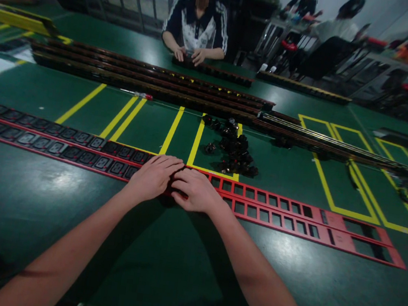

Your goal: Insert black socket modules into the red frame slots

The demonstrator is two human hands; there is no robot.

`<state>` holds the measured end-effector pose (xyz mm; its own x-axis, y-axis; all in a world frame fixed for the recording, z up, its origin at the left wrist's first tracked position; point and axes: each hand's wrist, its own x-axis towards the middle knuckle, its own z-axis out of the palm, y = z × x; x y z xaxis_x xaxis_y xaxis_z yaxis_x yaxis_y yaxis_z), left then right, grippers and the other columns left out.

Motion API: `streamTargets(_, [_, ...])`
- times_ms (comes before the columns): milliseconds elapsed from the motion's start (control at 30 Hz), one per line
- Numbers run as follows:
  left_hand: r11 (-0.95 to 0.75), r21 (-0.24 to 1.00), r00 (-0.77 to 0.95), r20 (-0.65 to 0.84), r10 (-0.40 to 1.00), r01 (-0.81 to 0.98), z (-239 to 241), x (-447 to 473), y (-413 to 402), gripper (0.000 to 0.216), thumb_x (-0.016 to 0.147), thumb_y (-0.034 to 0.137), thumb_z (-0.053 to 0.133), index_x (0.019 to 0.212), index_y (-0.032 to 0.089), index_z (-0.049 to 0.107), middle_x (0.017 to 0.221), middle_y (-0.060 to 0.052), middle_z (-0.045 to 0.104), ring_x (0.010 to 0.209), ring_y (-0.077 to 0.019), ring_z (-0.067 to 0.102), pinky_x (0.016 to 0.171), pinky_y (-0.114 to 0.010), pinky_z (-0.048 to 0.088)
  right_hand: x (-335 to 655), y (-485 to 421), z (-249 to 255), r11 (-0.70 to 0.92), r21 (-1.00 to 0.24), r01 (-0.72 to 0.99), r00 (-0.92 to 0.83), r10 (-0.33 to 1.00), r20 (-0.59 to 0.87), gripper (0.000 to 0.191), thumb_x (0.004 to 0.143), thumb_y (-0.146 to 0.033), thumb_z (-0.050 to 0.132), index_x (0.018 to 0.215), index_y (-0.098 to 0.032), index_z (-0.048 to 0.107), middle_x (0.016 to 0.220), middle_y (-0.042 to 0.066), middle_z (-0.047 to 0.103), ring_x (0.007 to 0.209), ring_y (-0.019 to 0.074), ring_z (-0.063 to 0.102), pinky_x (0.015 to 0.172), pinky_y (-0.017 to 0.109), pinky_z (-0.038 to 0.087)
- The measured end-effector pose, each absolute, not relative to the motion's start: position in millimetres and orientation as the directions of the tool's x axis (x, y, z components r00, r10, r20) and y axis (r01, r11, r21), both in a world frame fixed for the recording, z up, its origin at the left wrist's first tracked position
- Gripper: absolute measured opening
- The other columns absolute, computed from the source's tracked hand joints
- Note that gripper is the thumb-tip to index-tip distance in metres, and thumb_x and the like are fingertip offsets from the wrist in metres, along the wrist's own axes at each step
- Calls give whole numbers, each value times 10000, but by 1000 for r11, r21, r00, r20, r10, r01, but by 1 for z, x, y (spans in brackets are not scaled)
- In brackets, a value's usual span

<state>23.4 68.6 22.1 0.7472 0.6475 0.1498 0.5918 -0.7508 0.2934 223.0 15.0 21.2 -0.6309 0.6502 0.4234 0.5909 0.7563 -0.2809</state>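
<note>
A green surface [159, 267] marked with yellow lines [172, 131] runs across a workroom where other people sit; one person [195, 29] faces from the far side. Long dark rails [143, 72] lie across the middle. Nearer, two red frames [332, 236] lie side by side beneath the hands, their left stretch filled with black square pieces [102, 162], their right openings bare. The left hand [151, 178] and right hand [197, 191] press close together, fingers bent over the frames; whether they grip a piece cannot be told. Just beyond sits a loose pile of black parts [237, 147].
</note>
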Motion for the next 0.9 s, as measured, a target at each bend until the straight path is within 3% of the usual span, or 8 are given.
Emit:
streamTargets(367, [-774,281,765,166,622,568,22,23,69,447,991,147,370,1395,146,562,1451,-93,592,1351,-237,504,1193,-447,361,224,18,19,725,-344,596,-590,686,425,143,935,-242,598,854,-163,686,985,94,675,987,229,572,938,389,479])
streamTargets(567, [-766,290,756,171,632,574,25,24,67,412,995,175,387,1364,176,570,1424,-95,603,1330,-242,517,1174,-452,372,227,18,26,668,-387,636,-570,744,348,93,926,-249,609,877,-180,646,1020,91,641,984,231,532,861,390,440])
streamTargets(900, [-838,169,833,122,539,518,31,22,65,423,1012,241,392,1400,174,547,1491,-98,535,1392,-273,443,1198,-471,308,231,17,29,615,-387,687,-552,788,273,108,921,-295,668,941,-191,649,1055,67,665,1027,233,527,866,383,390])
